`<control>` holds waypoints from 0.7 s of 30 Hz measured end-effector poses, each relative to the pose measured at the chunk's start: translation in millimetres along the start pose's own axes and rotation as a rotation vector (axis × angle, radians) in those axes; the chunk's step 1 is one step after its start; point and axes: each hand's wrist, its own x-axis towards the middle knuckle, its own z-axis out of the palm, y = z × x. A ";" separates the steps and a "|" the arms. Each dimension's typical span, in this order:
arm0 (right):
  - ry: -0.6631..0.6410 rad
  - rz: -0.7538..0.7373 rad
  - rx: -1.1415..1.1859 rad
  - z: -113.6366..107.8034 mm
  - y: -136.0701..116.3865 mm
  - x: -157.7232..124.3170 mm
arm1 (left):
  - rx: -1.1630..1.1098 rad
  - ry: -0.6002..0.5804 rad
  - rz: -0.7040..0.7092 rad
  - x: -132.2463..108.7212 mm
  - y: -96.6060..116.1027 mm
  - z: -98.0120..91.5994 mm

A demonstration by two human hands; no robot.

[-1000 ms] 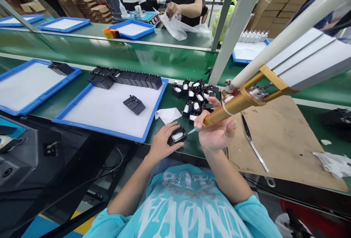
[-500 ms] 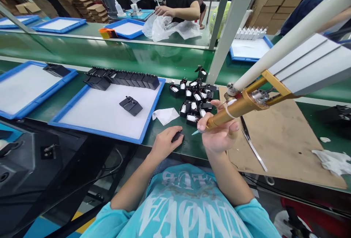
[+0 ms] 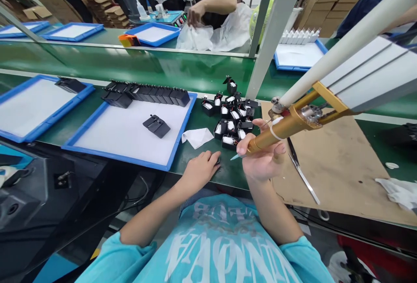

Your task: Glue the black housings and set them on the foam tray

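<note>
My left hand point(image 3: 201, 169) rests low over the front edge of the green bench, fingers closed around a small black part point(image 3: 218, 160), mostly hidden beneath them. In my right hand point(image 3: 262, 163) is a gold glue gun point(image 3: 276, 133), held at a slant with its pale blue nozzle point(image 3: 235, 157) pointing down left, a short way from the black part. Behind both hands lies a cluster of open black housings point(image 3: 233, 120) with white pieces and thin wires inside. A folded white cloth point(image 3: 197, 137) lies left of the cluster.
A blue-rimmed tray point(image 3: 119, 160) at left holds a row of black cases point(image 3: 153, 94) and one loose case point(image 3: 157, 125). Tweezers point(image 3: 302, 172) lie on cardboard point(image 3: 335, 165) at right. A metal post point(image 3: 265, 48) stands ahead. Across the bench, a person handles plastic bags point(image 3: 208, 37).
My left hand has turned more palm-down, its fingers now covering most of the small black part. The glue gun has barely moved. Across the bench, the person's hand has lifted the plastic.
</note>
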 end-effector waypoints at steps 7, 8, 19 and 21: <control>0.024 0.000 -0.077 -4.1 -4.7 -0.3 | 0.085 0.279 -0.073 4.1 -53.8 -21.0; 0.023 0.005 -0.078 -5.0 -4.8 0.1 | 0.138 0.337 -0.135 4.5 -70.1 -27.6; 0.024 0.031 -0.045 -4.5 -5.3 0.2 | 0.233 0.428 -0.403 15.9 -144.4 -43.2; 0.015 0.036 -0.040 -5.5 -6.2 0.1 | 0.114 0.384 -0.514 20.5 -150.5 -44.6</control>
